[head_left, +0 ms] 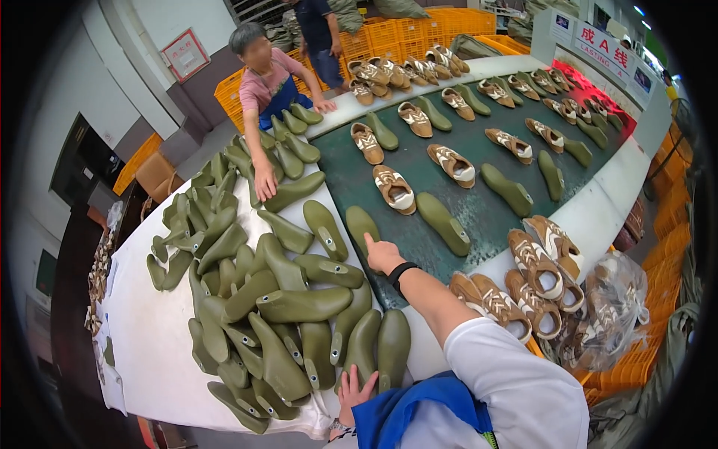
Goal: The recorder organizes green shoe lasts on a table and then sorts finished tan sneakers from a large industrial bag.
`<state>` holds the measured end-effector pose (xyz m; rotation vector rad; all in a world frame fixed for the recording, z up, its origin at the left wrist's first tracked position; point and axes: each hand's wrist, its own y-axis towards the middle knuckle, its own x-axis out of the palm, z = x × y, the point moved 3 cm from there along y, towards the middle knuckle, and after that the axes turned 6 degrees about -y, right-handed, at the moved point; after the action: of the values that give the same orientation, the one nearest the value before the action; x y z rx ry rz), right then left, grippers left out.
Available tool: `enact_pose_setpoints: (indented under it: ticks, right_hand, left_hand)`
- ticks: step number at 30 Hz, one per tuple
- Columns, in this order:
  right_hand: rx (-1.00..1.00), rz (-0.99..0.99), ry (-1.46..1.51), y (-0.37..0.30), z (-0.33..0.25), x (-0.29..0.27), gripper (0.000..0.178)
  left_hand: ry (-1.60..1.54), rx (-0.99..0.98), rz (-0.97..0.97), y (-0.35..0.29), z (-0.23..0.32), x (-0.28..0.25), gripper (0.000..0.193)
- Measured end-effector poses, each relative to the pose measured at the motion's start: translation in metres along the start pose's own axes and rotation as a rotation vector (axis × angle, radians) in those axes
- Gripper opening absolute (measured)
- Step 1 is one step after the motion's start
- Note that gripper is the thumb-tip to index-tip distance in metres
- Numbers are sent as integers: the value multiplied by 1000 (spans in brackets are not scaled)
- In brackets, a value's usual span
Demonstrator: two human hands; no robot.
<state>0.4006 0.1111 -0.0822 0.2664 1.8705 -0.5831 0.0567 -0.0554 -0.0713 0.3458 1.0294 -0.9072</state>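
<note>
My right hand [384, 256] reaches over the near left edge of the green conveyor belt [419, 288]. Its fingers are closed round the heel end of an olive-green shoe last [362, 223], the index finger stretched along it. My hand hides the rest of that last. My left hand [354, 398] lies low at the front table edge, fingers spread, against the toes of two upright-leaning lasts [393, 348]. A large heap of lasts [280, 359] covers the white table beside it. On the belt, brown-and-white shoes [394, 189] and single lasts [443, 224] stand in rows.
Across the table a co-worker [273, 82] in a pink shirt and blue apron rests one hand on a last. Brown shoes [535, 269] and a plastic bag of shoes [609, 307] sit right of my arm. Orange crates [404, 34] line the back. A signed machine housing [598, 52] spans the belt.
</note>
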Motion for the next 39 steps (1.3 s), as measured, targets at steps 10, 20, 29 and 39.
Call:
enact_pose_setpoints:
  ticks: [10,20,29,39]
  right_hand:
    - [-45,-140,-11,-83,21,3,70]
    - [-613,-297,-105,-255,71,-71,24]
    - [-250,27,-221,-349,113,23,29]
    - [-386,-368,1737,-385,84,-68,26]
  left_hand:
    - [8,90,-17,11,8,-12,68]
    - [50,166,1,-6,2,-14,77]
    - [-33,375,-72,18,93,-68,68]
    - [-1102,194,287,63,110,-96,62]
